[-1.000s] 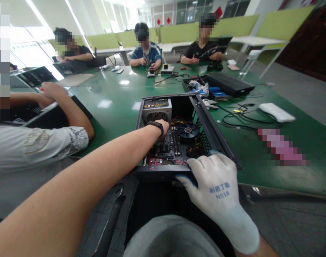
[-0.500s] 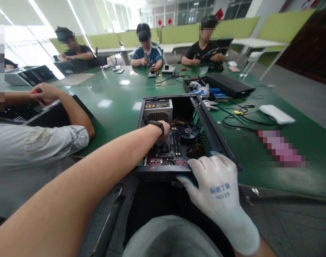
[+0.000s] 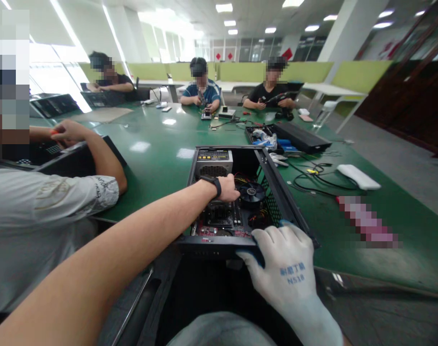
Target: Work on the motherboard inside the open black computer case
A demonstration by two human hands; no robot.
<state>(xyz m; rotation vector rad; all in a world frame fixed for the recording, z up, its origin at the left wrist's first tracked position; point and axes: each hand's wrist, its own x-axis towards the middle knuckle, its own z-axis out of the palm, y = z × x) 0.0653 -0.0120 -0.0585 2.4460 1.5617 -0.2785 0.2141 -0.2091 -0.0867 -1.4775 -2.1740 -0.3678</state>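
Note:
An open black computer case lies in front of me, overhanging the near table edge. Inside it are a power supply at the far left, a motherboard and a black cooling fan. My bare left hand, with a black band at the wrist, is over the motherboard just left of the fan. Its fingers are curled together, and whatever they hold is hidden. In a white work glove, my right hand grips the near right edge of the case, thumb below the rim.
At my left, a person's arm reaches over another black case. Black cables, a white box and a blurred pink item lie to the right. Beyond is a black tray with gloves. Several people sit across the green table.
My left hand has risen a little from the motherboard and shifted right toward the fan. The right hand keeps its grip on the case. The camera view has tilted up.

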